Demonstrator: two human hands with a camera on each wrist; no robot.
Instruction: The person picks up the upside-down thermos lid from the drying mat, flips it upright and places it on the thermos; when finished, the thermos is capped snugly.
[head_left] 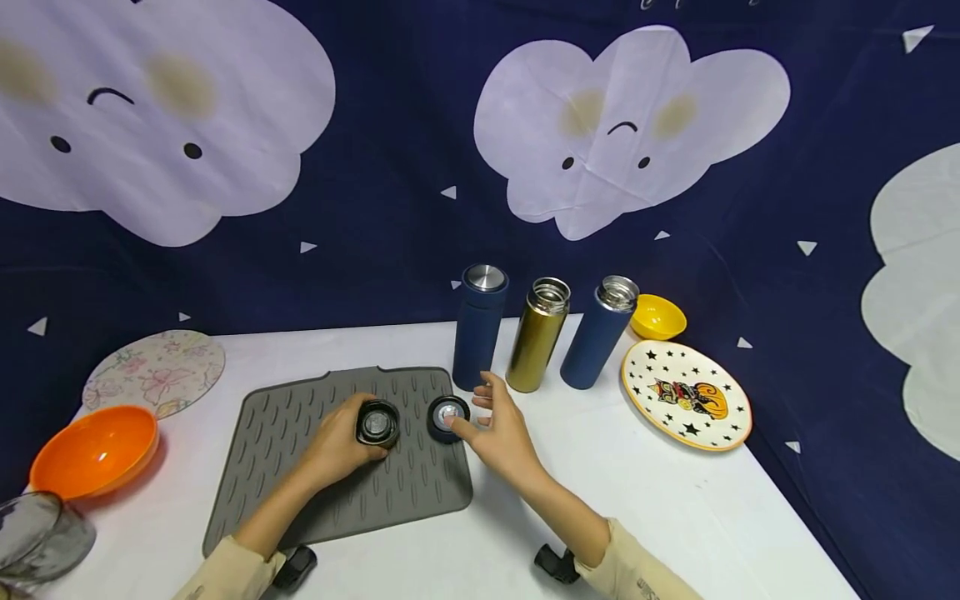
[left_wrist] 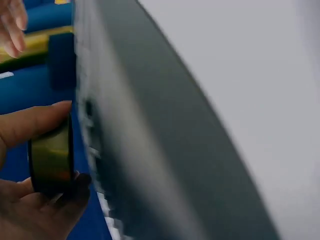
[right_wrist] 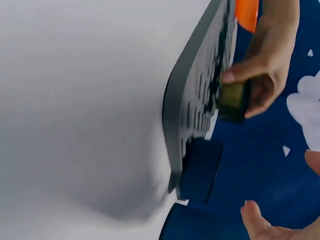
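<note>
My left hand (head_left: 358, 433) grips a round gold-sided lid (head_left: 377, 422) on its edge on the grey ribbed mat (head_left: 300, 450); the left wrist view shows thumb and fingers (left_wrist: 30, 122) curled round this lid (left_wrist: 50, 160). A dark blue lid (head_left: 447, 417) lies at the mat's far right corner. My right hand (head_left: 476, 408) is open with spread fingers, and its index fingertip is at that lid's rim. Whether it touches, I cannot tell. In the right wrist view the blue lid (right_wrist: 200, 170) is at the mat edge (right_wrist: 190, 100).
Behind the mat stand a capped blue flask (head_left: 480, 325), an uncapped gold flask (head_left: 537, 333) and an uncapped blue flask (head_left: 600, 333). A yellow bowl (head_left: 657, 317) and star plate (head_left: 686, 393) lie right. At the left are an orange bowl (head_left: 93, 450), a floral trivet (head_left: 153, 371) and a glass (head_left: 37, 537).
</note>
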